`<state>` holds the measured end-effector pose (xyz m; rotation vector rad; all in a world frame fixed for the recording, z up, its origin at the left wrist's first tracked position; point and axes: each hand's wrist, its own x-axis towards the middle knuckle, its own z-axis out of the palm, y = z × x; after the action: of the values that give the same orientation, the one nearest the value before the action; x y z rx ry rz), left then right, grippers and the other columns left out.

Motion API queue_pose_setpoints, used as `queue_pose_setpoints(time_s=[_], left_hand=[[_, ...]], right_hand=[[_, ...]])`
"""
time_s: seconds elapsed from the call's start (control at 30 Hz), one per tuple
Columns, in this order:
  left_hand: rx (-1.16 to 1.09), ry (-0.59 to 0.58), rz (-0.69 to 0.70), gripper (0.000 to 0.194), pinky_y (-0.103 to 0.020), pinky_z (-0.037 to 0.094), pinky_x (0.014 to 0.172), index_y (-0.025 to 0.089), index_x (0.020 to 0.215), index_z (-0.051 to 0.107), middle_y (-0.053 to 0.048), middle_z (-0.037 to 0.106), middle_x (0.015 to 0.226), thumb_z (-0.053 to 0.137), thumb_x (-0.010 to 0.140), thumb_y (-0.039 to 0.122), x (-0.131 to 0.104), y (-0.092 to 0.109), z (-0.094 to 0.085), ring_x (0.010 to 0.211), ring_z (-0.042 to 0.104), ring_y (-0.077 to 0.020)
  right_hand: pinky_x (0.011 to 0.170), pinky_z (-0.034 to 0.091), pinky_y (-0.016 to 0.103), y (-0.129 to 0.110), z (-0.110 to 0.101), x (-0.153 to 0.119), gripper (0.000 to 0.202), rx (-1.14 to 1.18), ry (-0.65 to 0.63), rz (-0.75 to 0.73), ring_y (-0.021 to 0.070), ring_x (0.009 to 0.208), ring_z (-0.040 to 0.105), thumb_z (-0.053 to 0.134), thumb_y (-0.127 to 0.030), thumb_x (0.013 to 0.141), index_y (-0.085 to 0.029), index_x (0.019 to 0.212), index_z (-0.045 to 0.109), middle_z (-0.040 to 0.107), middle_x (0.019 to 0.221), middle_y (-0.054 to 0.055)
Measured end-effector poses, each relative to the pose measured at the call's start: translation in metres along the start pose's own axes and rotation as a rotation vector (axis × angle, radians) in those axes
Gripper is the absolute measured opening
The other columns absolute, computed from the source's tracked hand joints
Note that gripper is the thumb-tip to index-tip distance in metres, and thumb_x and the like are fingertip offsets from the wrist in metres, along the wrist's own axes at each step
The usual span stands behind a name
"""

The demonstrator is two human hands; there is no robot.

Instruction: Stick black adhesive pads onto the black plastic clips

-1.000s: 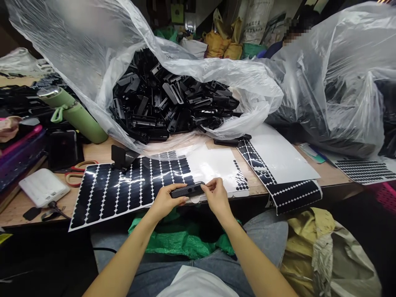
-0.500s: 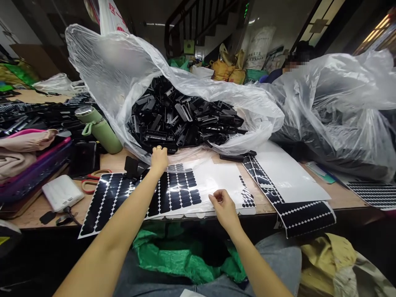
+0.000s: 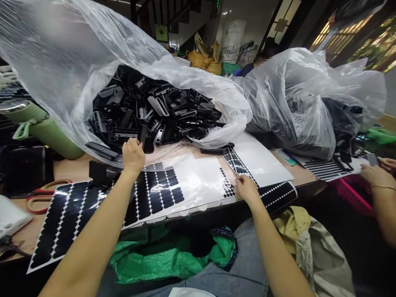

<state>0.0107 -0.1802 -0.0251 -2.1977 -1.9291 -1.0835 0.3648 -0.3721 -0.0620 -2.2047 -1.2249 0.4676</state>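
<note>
My left hand (image 3: pixel 133 154) is closed at the mouth of a clear plastic bag (image 3: pixel 222 93), its fingers around a black plastic part (image 3: pixel 143 133) that stands upright. Inside the bag lies a heap of similar black plastic parts (image 3: pixel 161 107). My right hand (image 3: pixel 247 189) is pinched just right of a white sheet with small black round stickers (image 3: pixel 228 187); what its fingertips hold, if anything, is too small to make out. Under my left forearm spreads a sheet of black oblong stickers (image 3: pixel 156 192).
Scissors (image 3: pixel 38 202), a green flask (image 3: pixel 57 134) and a white box-shaped device (image 3: pixel 12 216) are at the left. White backing paper (image 3: pixel 262 161) and a second filled bag (image 3: pixel 287 99) lie to the right. Another person's hands (image 3: pixel 379 175) work at the far right.
The view has swung to the right, bringing another person's hands into sight. My left hand now has a black part upright in its fingers. My right hand has shifted right, past the round stickers.
</note>
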Motion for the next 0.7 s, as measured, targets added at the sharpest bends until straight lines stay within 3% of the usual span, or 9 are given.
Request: queue_pose_setpoints(time_s=[0.07,0.13,0.2,0.3,0.33,0.4,0.5,0.6,0.7], left_hand=[[-0.194,0.057,-0.061,0.019,-0.036,0.038,0.085,0.014,0.097,0.044,-0.014,0.056,0.104,0.038,0.082,0.025,-0.011,0.020,-0.012,0.098,0.053,-0.0249],[-0.399,0.012,-0.163,0.017,-0.034,0.043,0.078,0.018,0.092,0.043,-0.009,0.058,0.096,0.042,0.080,0.031,-0.028,0.041,-0.025,0.089,0.057,-0.0222],[-0.654,-0.222,-0.330,0.015,-0.032,0.046,0.070,0.021,0.085,0.042,-0.003,0.059,0.080,0.042,0.079,0.034,-0.048,0.059,-0.036,0.076,0.060,-0.0195],[-0.945,-0.736,-0.520,0.016,-0.031,0.047,0.064,0.021,0.081,0.043,-0.001,0.060,0.074,0.045,0.076,0.036,-0.076,0.073,-0.045,0.066,0.063,-0.0180],[-0.963,-0.857,-0.553,0.017,-0.030,0.047,0.062,0.021,0.080,0.043,-0.001,0.061,0.075,0.047,0.075,0.037,-0.083,0.074,-0.046,0.066,0.063,-0.0182],[-0.897,-0.977,-0.573,0.021,-0.029,0.046,0.059,0.020,0.080,0.044,0.000,0.061,0.074,0.049,0.074,0.040,-0.094,0.071,-0.045,0.066,0.064,-0.0190],[-0.642,-0.955,-0.394,0.028,-0.027,0.042,0.054,0.019,0.074,0.049,0.000,0.059,0.066,0.047,0.073,0.047,-0.100,0.064,-0.039,0.065,0.061,-0.0196],[-0.336,-0.795,-0.132,0.032,-0.026,0.037,0.054,0.019,0.064,0.053,-0.001,0.058,0.061,0.044,0.074,0.049,-0.100,0.058,-0.035,0.063,0.056,-0.0195],[-0.159,-0.711,-0.032,0.035,-0.027,0.034,0.052,0.020,0.061,0.053,-0.003,0.056,0.057,0.038,0.078,0.047,-0.099,0.058,-0.035,0.056,0.052,-0.0193]], right_hand=[[0.071,0.038,0.034,0.013,-0.008,0.002,0.010,0.025,-0.076,-0.015,0.0200,0.073,0.054,0.048,-0.025,0.072,-0.019,0.070,0.056,0.060,0.074,0.006],[0.068,0.040,0.030,0.020,-0.011,0.003,0.010,0.066,-0.155,-0.045,0.0170,0.070,0.055,0.051,-0.027,0.070,-0.020,0.072,0.058,0.061,0.073,0.003],[0.066,0.041,0.028,0.022,-0.011,0.004,0.013,0.115,-0.230,-0.074,0.0149,0.068,0.055,0.053,-0.028,0.070,-0.020,0.078,0.059,0.062,0.074,0.001],[0.063,0.041,0.027,0.022,-0.012,0.008,0.015,0.177,-0.331,-0.104,0.0132,0.064,0.054,0.055,-0.027,0.068,-0.019,0.080,0.059,0.061,0.071,-0.001],[0.062,0.041,0.026,0.022,-0.012,0.010,0.013,0.189,-0.354,-0.108,0.0130,0.063,0.053,0.056,-0.026,0.067,-0.019,0.078,0.059,0.060,0.068,-0.001],[0.060,0.040,0.026,0.022,-0.013,0.012,0.009,0.192,-0.372,-0.109,0.0129,0.059,0.052,0.057,-0.024,0.065,-0.018,0.071,0.058,0.058,0.064,-0.001],[0.060,0.039,0.027,0.024,-0.015,0.013,0.007,0.191,-0.359,-0.127,0.0129,0.059,0.052,0.058,-0.025,0.065,-0.018,0.065,0.056,0.058,0.062,-0.001],[0.061,0.039,0.027,0.026,-0.017,0.010,0.007,0.206,-0.315,-0.140,0.0127,0.061,0.051,0.056,-0.025,0.067,-0.018,0.067,0.055,0.057,0.065,-0.001],[0.062,0.039,0.027,0.025,-0.021,0.005,0.012,0.219,-0.262,-0.142,0.0131,0.064,0.052,0.055,-0.026,0.068,-0.019,0.078,0.056,0.058,0.070,-0.001]])
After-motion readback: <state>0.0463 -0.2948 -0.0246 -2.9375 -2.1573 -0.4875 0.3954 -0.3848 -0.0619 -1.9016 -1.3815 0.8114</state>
